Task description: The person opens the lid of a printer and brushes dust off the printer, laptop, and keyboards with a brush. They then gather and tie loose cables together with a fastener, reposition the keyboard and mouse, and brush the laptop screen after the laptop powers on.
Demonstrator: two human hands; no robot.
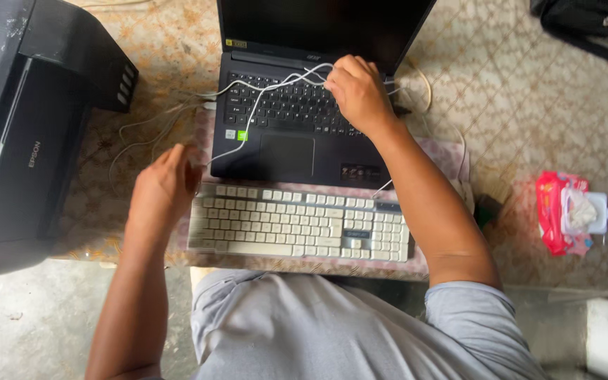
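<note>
**White cable strung across the laptop, one end in each of my hands**

Around me the table is crowded. A black printer fills the left side, close to my left hand. A white keyboard lies just in front of the black laptop, nearly touching its front edge. Off to the right sits a red packet of wipes with its flap open, well apart from everything else. A black bag is cut off by the top right corner.

My right hand is curled shut, fingers pinched together on a thin white cable above the laptop's keys. The cable runs down and left over the keys to my left hand, which closes on it beside the laptop's front left corner. That hand is blurred, so I cannot tell exactly how the fingers grip.

More loops of white cable trail left towards the printer and behind my right wrist; where they end is hidden. My right forearm covers the keyboard's right end.

The tablecloth is patterned in beige diamonds under a glossy clear cover. The keyboard's keys are cream and rounded. The laptop's screen is dark.
</note>
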